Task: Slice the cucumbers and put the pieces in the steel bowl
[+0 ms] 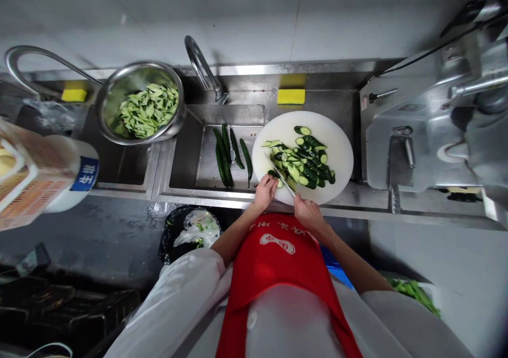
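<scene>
On a round white cutting board lies a heap of cut cucumber pieces, dark green outside and pale inside. My right hand is closed round the handle of a knife, its blade slanting up and left over the board. At the board's near left edge, my left hand is closed on a cucumber piece, close beside the blade. The fingers hide part of that piece. Several whole cucumbers lie in the sink just left of the board.
A steel bowl of sliced green vegetable stands left of the sink basin, near a curved faucet. Yellow sponges sit along the back ledge. Below left is a black-lined bin; a steel machine stands at right.
</scene>
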The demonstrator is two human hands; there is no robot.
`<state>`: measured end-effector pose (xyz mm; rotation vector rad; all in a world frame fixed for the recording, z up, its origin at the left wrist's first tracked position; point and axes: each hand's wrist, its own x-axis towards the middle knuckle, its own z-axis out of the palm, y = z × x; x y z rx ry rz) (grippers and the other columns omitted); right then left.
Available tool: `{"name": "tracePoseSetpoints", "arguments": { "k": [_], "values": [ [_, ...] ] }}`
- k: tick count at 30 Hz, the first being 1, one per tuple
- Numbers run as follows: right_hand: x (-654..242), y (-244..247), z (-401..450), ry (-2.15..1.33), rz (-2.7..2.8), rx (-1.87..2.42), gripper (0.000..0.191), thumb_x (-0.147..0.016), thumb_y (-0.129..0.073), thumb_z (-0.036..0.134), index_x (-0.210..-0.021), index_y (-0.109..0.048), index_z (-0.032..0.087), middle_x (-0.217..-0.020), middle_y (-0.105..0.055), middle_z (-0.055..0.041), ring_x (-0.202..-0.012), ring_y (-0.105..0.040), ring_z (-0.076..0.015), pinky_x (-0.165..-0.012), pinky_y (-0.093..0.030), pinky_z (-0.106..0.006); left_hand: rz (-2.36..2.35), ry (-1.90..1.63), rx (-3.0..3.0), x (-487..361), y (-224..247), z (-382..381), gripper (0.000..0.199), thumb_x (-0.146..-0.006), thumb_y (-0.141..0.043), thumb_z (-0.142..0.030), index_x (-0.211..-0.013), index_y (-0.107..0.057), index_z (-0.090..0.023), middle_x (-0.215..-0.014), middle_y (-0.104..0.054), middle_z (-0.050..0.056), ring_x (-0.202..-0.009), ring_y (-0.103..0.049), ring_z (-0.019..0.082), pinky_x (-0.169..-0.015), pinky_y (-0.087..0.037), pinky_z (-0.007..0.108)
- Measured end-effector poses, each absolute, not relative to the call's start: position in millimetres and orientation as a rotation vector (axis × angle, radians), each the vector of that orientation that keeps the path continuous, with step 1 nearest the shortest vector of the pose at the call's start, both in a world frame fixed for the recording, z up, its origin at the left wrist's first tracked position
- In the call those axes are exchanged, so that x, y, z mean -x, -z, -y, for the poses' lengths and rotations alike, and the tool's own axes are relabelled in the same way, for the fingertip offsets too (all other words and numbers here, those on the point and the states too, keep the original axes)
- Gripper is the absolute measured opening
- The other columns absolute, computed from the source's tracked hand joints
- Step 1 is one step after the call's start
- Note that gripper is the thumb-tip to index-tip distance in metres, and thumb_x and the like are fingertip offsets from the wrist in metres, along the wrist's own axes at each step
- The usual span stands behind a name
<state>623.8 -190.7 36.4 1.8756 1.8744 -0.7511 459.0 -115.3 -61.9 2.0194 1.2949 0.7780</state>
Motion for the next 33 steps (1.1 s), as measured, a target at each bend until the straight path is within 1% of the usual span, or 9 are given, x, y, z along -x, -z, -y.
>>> {"name": "tracePoseSetpoints", "arguments": {
  "k": [2, 5, 10, 15, 20, 25, 29, 33],
  "values": [
    [-624, -35, 192, 0.736, -1.899, -1.874, 0.039, -0.097, -0.031, 0.012, -0.132, -0.046, 0.009, -0.097, -0.073, -0.0178, -0.092, -0.072, -0.0249, -0.080, -0.046, -0.031, -1.229, -0.746, -2.122, -458, 64, 112, 0.025, -0.101, -0.044, -0.029, -0.101, -0.068, -0.019, -0.104, -0.061, 0.010, -0.100, -0.058, 0.020, -0.093, -0.051, 0.035],
    [-625, -35, 192, 0.725, -1.865, -1.877, 0.039, -0.097, -0.030, 0.013, -0.133, -0.045, 0.008, -0.096, -0.073, -0.0175, -0.091, -0.072, -0.0242, -0.079, -0.046, -0.030, -1.199, -0.735, -2.178, -455, 65, 107, 0.026, -0.101, -0.043, -0.026, -0.105, -0.067, -0.018, -0.105, -0.061, 0.011, -0.102, -0.056, 0.022, -0.094, -0.052, 0.038],
    [-630, -45, 199, 0.700, -1.866, -1.845, 0.035, -0.100, -0.027, 0.018, -0.126, -0.049, 0.010, -0.091, -0.073, -0.0160, -0.087, -0.072, -0.0257, -0.074, -0.046, -0.030, -1.205, -0.724, -2.153, -456, 63, 104, 0.025, -0.100, -0.042, -0.023, -0.106, -0.066, -0.018, -0.106, -0.061, 0.012, -0.103, -0.054, 0.023, -0.096, -0.051, 0.041],
    [-632, -56, 213, 0.611, -1.896, -1.787, 0.034, -0.100, -0.030, 0.018, -0.128, -0.047, 0.010, -0.089, -0.072, -0.0161, -0.086, -0.072, -0.0256, -0.073, -0.046, -0.030, -1.173, -0.730, -2.179, -455, 65, 104, 0.026, -0.100, -0.040, -0.020, -0.106, -0.066, -0.017, -0.106, -0.060, 0.011, -0.105, -0.054, 0.022, -0.096, -0.051, 0.038],
    [-620, -53, 197, 0.645, -1.827, -1.804, 0.031, -0.097, -0.034, 0.014, -0.125, -0.049, 0.010, -0.093, -0.073, -0.0166, -0.091, -0.072, -0.0246, -0.076, -0.046, -0.029, -1.137, -0.797, -2.215, -452, 74, 104, 0.025, -0.101, -0.040, -0.017, -0.107, -0.064, -0.017, -0.105, -0.060, 0.009, -0.104, -0.054, 0.019, -0.094, -0.052, 0.035],
    [-618, -56, 191, 0.652, -1.846, -1.817, 0.032, -0.101, -0.029, 0.022, -0.123, -0.050, 0.011, -0.090, -0.074, -0.0155, -0.087, -0.072, -0.0249, -0.075, -0.046, -0.030, -1.136, -0.850, -2.219, -452, 76, 105, 0.025, -0.101, -0.040, -0.017, -0.105, -0.065, -0.016, -0.102, -0.061, 0.010, -0.101, -0.054, 0.019, -0.091, -0.053, 0.036],
    [-616, -54, 189, 0.651, -1.838, -1.834, 0.034, -0.101, -0.027, 0.021, -0.124, -0.050, 0.010, -0.093, -0.073, -0.0172, -0.090, -0.072, -0.0253, -0.075, -0.045, -0.030, -1.116, -0.915, -2.217, -452, 76, 105, 0.024, -0.100, -0.042, -0.017, -0.106, -0.065, -0.015, -0.102, -0.061, 0.010, -0.101, -0.055, 0.020, -0.090, -0.053, 0.035],
    [-614, -53, 186, 0.666, -1.834, -1.827, 0.034, -0.102, -0.027, 0.024, -0.124, -0.050, 0.011, -0.092, -0.074, -0.0158, -0.089, -0.072, -0.0248, -0.075, -0.044, -0.030, -1.099, -0.969, -2.205, -451, 78, 105, 0.024, -0.100, -0.042, -0.016, -0.106, -0.064, -0.014, -0.102, -0.061, 0.010, -0.100, -0.055, 0.020, -0.089, -0.054, 0.035]
  ]
}}
